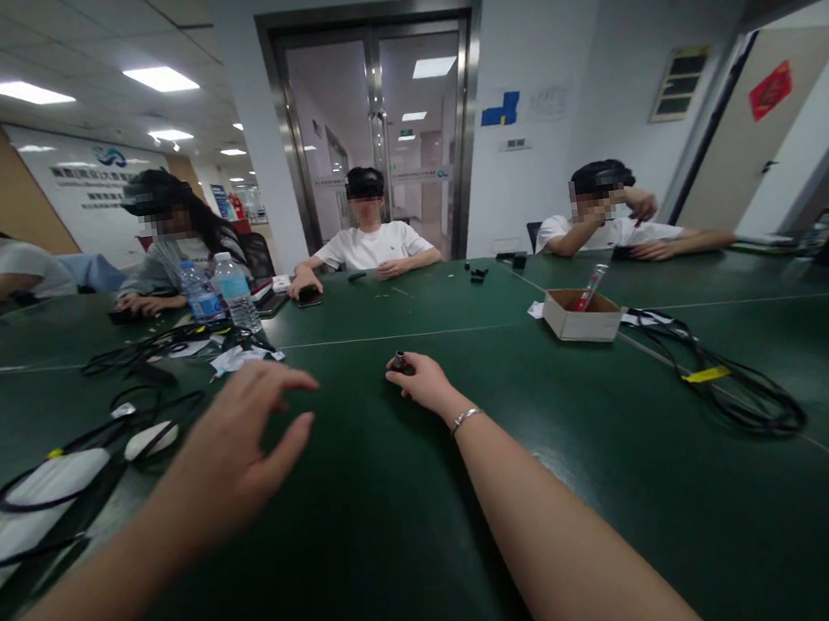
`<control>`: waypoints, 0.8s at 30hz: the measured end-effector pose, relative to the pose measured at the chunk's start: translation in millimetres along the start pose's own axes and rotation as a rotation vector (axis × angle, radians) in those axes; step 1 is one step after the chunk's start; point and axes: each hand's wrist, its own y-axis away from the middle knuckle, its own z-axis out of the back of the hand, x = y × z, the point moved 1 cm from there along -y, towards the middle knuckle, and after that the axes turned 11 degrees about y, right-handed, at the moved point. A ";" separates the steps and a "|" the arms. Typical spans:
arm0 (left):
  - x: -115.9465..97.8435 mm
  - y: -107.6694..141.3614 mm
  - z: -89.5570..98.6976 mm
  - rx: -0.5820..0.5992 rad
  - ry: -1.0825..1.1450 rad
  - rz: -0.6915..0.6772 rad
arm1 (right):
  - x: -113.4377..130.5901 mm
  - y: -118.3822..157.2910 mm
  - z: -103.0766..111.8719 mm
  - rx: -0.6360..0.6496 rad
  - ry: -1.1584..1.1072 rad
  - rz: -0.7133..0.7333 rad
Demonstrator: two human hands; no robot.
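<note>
My right hand (427,381), with a silver bracelet (465,419) at its wrist, rests at the middle of the green table (379,516). Its fingers are wrapped round a small dark piece (400,361) with a shiny round top; its exact kind is too small to tell, and the fingers cover most of it. To the left, my left hand (249,442) hovers over the table with thumb and fingers apart, holding nothing. Beyond it lie crumpled white papers (243,356) and black cables (154,347).
On the left are a white power strip (50,486) and black cord. Two water bottles (235,292) stand farther back. At right, a small box (582,318) holds a red-and-clear tube, beside a coiled black cable (742,391). Several people sit around the far side.
</note>
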 end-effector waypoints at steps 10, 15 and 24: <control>35.6 -123.7 -170.8 -0.008 0.384 0.086 | -6.2 -12.1 -0.5 -0.034 -0.256 -0.031; 64.6 -109.8 -190.3 -0.148 0.763 0.324 | -7.3 -13.7 5.1 0.018 -0.380 -0.086; 74.6 -109.4 -192.8 -0.077 1.225 0.502 | -13.2 -6.6 19.1 -0.011 -0.669 -0.105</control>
